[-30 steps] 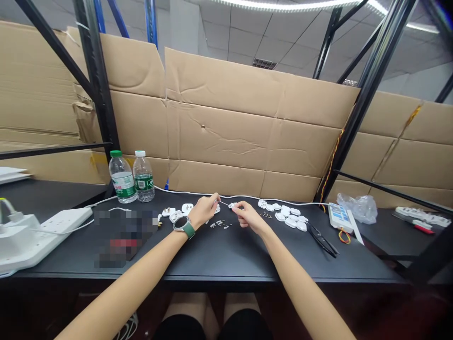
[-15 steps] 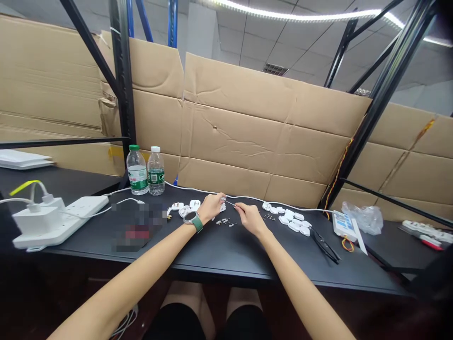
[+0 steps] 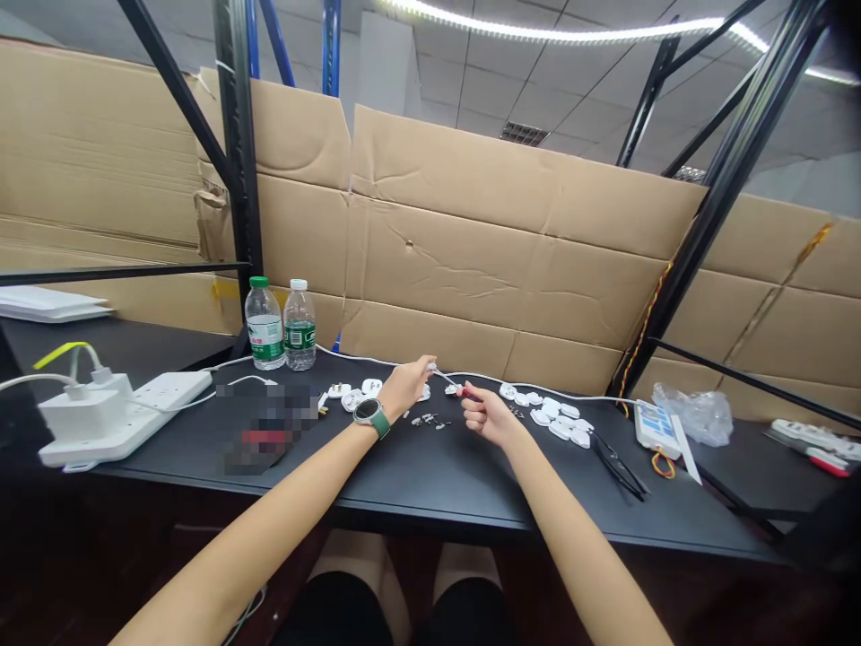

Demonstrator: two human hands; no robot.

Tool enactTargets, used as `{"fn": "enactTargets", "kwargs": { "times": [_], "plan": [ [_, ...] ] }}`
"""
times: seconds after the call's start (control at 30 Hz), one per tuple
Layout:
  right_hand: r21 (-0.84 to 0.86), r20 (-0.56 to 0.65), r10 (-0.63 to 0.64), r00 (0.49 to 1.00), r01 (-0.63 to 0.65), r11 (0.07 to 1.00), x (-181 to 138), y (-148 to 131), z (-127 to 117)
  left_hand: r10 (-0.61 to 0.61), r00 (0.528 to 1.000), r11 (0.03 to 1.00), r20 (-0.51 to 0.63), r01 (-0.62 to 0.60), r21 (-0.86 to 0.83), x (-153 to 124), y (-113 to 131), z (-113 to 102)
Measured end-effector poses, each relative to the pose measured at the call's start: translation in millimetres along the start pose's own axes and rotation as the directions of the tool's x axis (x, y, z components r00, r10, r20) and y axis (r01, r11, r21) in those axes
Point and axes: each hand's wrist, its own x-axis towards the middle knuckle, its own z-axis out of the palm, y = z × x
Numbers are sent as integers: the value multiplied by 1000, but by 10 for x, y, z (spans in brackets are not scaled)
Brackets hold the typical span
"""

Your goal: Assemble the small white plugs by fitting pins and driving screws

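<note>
Black table (image 3: 417, 484), white plug shells (image 3: 558, 417), red-handled screwdriver (image 3: 465, 392), green watch strap (image 3: 381, 422) (bottles (image 3: 265, 334) w/ green labels).

Bottles (image 3: 282, 335) at back left of table (image 3: 430, 484), power strip (image 3: 134, 408) far left, plug parts (image 3: 558, 420) right of centre, cardboard (image 3: 471, 260) behind.

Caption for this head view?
Left hand holds a small white part while right hand sets a red-handled screwdriver against it.
</note>
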Motion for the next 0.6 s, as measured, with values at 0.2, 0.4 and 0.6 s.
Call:
{"fn": "enactTargets", "kwargs": {
  "times": [0.2, 0.4, 0.6],
  "plan": [
    [-721, -213, -516, 830, 223, 656, 149, 106, -186, -164, 983, 986, -79, 164, 1, -7, -408, -126],
    [-938, -210, -544, 812, -10, 347, 171, 188, -363, -218, 974, 967, 59, 208, 144, -61, -517, -162],
    [-948, -174, -479, 860, -15, 318, 152, 185, -332, -279, 950, 921, 143, 222, 319, -64, -422, -93]
  ]
}}
